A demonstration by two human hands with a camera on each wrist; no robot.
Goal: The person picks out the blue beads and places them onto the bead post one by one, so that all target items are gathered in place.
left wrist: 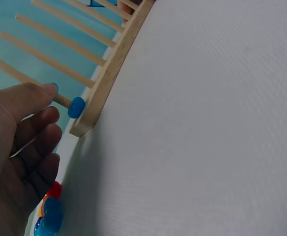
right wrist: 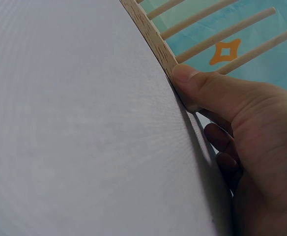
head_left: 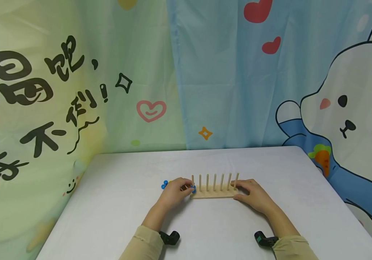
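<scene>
A wooden peg board (head_left: 213,195) with several upright pegs stands on the table. My left hand (head_left: 175,189) is at its left end, thumb and fingers pinching a blue bead (left wrist: 54,89) on the leftmost peg (left wrist: 13,72). Most of that bead is hidden behind the thumb. Lower on the same peg, another blue bead (left wrist: 76,107) sits against the base. My right hand (head_left: 253,193) grips the board's right end, the thumb (right wrist: 186,73) on the front edge and the other fingers behind.
Left of my left hand lies a small group of loose beads (head_left: 164,184); blue, red and yellow-orange ones show in the left wrist view. The white table (head_left: 218,231) reaches back to a printed curtain (head_left: 205,72). Black wrist devices (head_left: 170,238) sit at both cuffs.
</scene>
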